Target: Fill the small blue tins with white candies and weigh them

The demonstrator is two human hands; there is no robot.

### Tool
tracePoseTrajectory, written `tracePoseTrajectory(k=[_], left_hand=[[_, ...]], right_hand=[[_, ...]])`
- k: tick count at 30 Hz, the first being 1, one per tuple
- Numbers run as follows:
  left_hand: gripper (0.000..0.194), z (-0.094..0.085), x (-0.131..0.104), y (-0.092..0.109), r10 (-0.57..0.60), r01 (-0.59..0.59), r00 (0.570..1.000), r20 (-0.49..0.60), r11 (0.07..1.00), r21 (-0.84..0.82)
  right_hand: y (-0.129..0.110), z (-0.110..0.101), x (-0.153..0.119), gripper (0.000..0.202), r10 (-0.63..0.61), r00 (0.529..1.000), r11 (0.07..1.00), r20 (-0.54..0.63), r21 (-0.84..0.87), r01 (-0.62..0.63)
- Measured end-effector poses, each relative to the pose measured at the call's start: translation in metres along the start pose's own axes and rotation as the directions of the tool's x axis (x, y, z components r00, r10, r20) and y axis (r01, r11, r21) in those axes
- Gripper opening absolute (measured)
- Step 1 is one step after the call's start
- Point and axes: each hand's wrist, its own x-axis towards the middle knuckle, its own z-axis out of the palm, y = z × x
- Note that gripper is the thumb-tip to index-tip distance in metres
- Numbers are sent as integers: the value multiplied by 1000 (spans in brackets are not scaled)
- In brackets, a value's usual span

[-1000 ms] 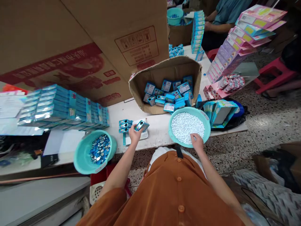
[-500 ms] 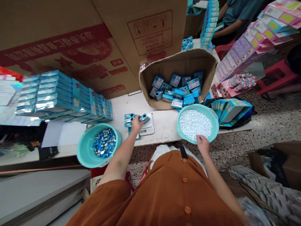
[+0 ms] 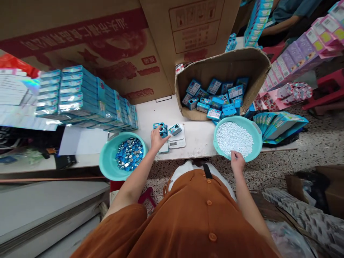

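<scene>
My left hand (image 3: 158,139) has its fingers apart, reaching over a small group of blue boxes with round openings (image 3: 162,130). Just right of it, another small blue box (image 3: 175,129) lies on a white digital scale (image 3: 180,142). My right hand (image 3: 238,163) is at the near rim of a turquoise basin (image 3: 258,141). Its fingers are pinched together by the white candy-like pellets (image 3: 233,138) in that basin; whatever they hold is too small to make out. On the left, a second turquoise basin (image 3: 106,165) holds blue and silver round pieces (image 3: 130,154).
A cut-open carton (image 3: 223,68) of loose blue boxes stands behind the scale. Stacked wrapped blue packs (image 3: 86,100) rise at left before a large cardboard box (image 3: 107,43). Folded blue display cartons (image 3: 279,125) lie right of the pellets. A person's arm (image 3: 282,27) shows at upper right.
My left hand has let go of the small box, which now lies on the scale, and has moved to the boxes beside it. My right hand stays at the pellets. The view has shifted.
</scene>
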Motion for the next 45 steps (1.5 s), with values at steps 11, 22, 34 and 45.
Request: tracePoseTrajectory(k=[11, 22, 34, 45], left_hand=[[60, -16, -8, -21, -14, 13, 999, -31, 1000, -12], [54, 9, 4, 9, 100, -94, 989, 109, 994, -55], [35, -3, 37, 138, 347, -318, 934, 83, 916, -245], [37, 41, 26, 279, 651, -659, 682, 331, 745, -107]], right_hand=[[-16, 20, -8, 37, -65, 997, 998, -34, 0, 65], [-16, 21, -23, 40, -78, 996, 997, -44, 3, 78], [-7, 9, -37, 39, -47, 996, 997, -72, 57, 51], [1, 1, -24, 34, -15, 996, 985, -84, 169, 29]])
